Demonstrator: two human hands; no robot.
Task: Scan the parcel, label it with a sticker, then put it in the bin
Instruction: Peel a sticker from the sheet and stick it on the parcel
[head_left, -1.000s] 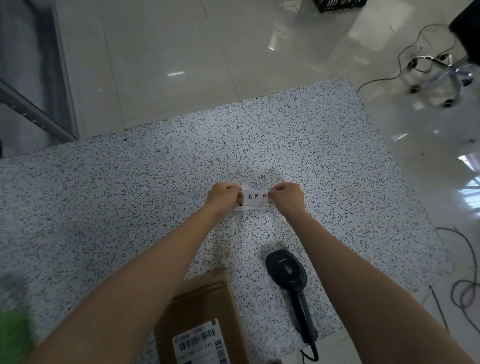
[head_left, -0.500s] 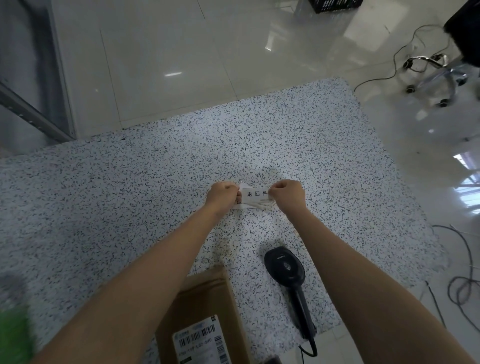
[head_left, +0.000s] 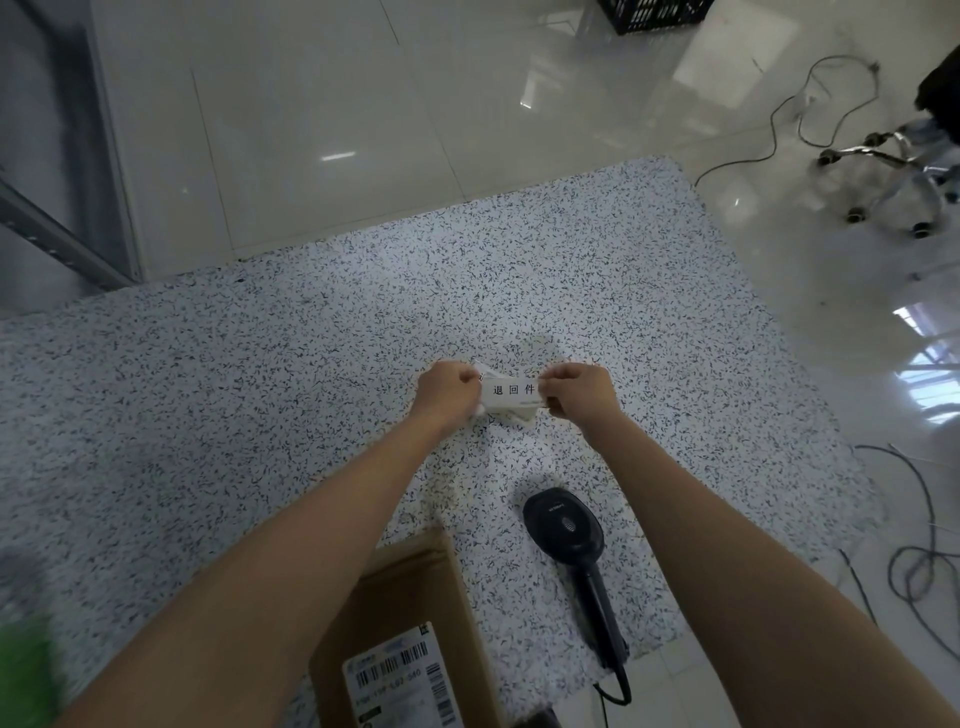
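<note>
Looks like the sticker (head_left: 511, 391) is being peeled off its backing out over the middle of the desk (head_left: 208, 395), held up between both hands. To get it done clean, a corner should be lifted slowly and the backing pulled away flat, so the sticker isn't curled or stuck to itself. The printed face is best kept off the fingers, too.

The left hand (head_left: 449, 392) is closed tight, pinched on the sticker's left end. The right hand (head_left: 576, 394) is clenched the same way on the right end. Whether the backing has actually split yet can't be told.

The parcel (head_left: 405, 623) is left lying at the near edge, label up, just beside the scanner (head_left: 566, 530). The bin (head_left: 652, 13) is probably the black crate seen well off on the floor.
</note>
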